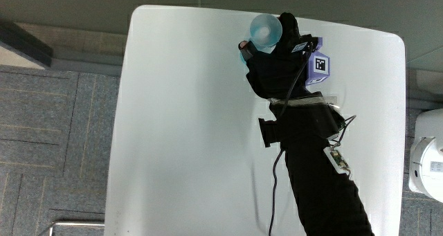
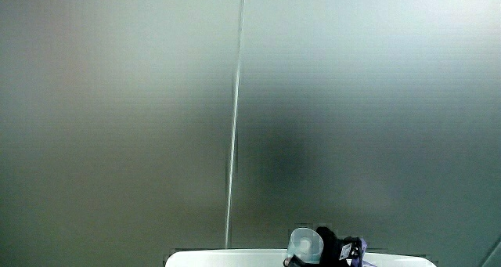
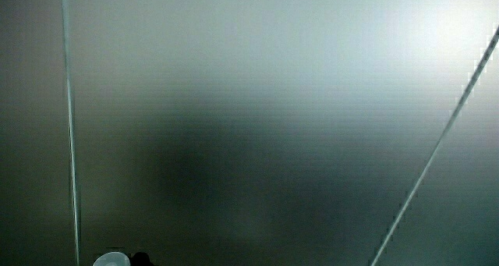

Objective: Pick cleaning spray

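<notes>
The hands (image 1: 277, 56) are clamped around the cleaning spray (image 1: 264, 28) near the surface (image 1: 187, 125) edge; grasp step. Next move, I judge: lift straight up.

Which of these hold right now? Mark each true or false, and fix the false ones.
1. The hand is closed around the cleaning spray. True.
2. The cleaning spray lies at the table's edge nearest the person. False: it is at the edge of the table farthest from the person.
3. A patterned cube sits on the back of the hand. True.
4. A second bottle stands on the table beside the spray. False: no other bottle shows on the table.
5. The side views show the whole table top. False: they show mostly a pale wall, with only the spray's top and a strip of the table.
</notes>
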`<control>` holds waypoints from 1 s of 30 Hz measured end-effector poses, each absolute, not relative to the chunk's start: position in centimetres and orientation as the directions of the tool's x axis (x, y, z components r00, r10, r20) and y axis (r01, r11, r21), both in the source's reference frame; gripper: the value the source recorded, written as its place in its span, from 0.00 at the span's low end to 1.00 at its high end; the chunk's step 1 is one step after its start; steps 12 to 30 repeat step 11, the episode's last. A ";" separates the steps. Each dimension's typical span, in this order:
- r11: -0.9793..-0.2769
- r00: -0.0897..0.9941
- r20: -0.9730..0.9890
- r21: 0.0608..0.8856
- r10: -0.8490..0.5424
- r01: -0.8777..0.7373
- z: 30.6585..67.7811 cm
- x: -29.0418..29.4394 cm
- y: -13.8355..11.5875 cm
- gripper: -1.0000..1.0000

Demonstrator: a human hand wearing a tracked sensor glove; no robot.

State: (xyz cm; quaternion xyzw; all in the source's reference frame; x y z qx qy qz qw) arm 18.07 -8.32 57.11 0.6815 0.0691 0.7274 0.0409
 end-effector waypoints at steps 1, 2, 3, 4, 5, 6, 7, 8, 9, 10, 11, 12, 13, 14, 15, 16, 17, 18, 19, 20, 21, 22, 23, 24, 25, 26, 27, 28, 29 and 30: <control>-0.987 -0.069 0.985 0.159 0.157 0.036 57.1 18.2 -8.3 0.97; -0.987 -0.071 0.986 0.157 0.154 0.043 56.9 18.2 -8.3 0.99; -0.987 -0.073 0.986 0.151 0.147 0.055 56.6 18.2 -8.2 1.00; -0.986 -0.057 0.986 0.157 0.154 0.052 57.0 18.4 -8.3 1.00; -0.987 -0.067 0.987 0.150 0.146 0.060 56.8 18.3 -8.2 1.00; -0.989 -0.075 0.988 0.138 0.133 0.062 56.8 18.3 -8.1 1.00; -0.988 -0.076 0.988 0.138 0.134 0.062 56.7 18.3 -8.1 1.00; -0.989 -0.065 0.989 0.135 0.131 0.064 57.0 18.4 -8.1 1.00; -0.989 -0.073 0.989 0.134 0.130 0.057 57.0 18.3 -8.2 1.00; -0.990 -0.081 0.989 0.128 0.124 0.055 56.9 18.1 -8.3 1.00; -0.991 -0.089 0.988 0.128 0.124 0.043 56.7 17.9 -8.4 1.00; -0.991 -0.089 0.988 0.128 0.124 0.043 56.7 17.9 -8.4 1.00; -0.991 -0.089 0.988 0.128 0.124 0.043 56.7 17.9 -8.4 1.00; -0.991 -0.089 0.988 0.128 0.124 0.043 56.7 17.9 -8.4 1.00; -0.991 -0.089 0.988 0.128 0.124 0.043 56.7 17.9 -8.4 1.00; -0.991 -0.089 0.988 0.128 0.124 0.043 56.7 17.9 -8.4 1.00; -0.991 -0.089 0.988 0.128 0.124 0.043 56.7 17.9 -8.4 1.00; -0.991 -0.089 0.988 0.128 0.124 0.043 56.7 17.9 -8.4 1.00; -0.991 -0.089 0.988 0.128 0.124 0.043 56.7 17.9 -8.4 1.00; -0.991 -0.089 0.988 0.128 0.124 0.043 56.7 17.9 -8.4 1.00; -0.991 -0.089 0.988 0.128 0.124 0.043 56.7 17.9 -8.4 1.00; -0.991 -0.089 0.988 0.128 0.124 0.043 56.7 17.9 -8.4 1.00; -0.991 -0.089 0.988 0.128 0.124 0.043 56.7 17.9 -8.4 1.00; -0.991 -0.089 0.988 0.128 0.124 0.043 56.7 17.9 -8.4 1.00; -0.991 -0.089 0.988 0.128 0.124 0.043 56.7 17.9 -8.4 1.00; -0.991 -0.089 0.988 0.128 0.124 0.043 56.7 17.9 -8.4 1.00; -0.991 -0.089 0.988 0.128 0.124 0.043 56.7 17.9 -8.4 1.00; -0.991 -0.089 0.988 0.128 0.124 0.043 56.7 17.9 -8.4 1.00; -0.991 -0.089 0.988 0.128 0.124 0.043 56.7 17.9 -8.4 1.00; -0.991 -0.089 0.988 0.128 0.124 0.043 56.7 17.9 -8.4 1.00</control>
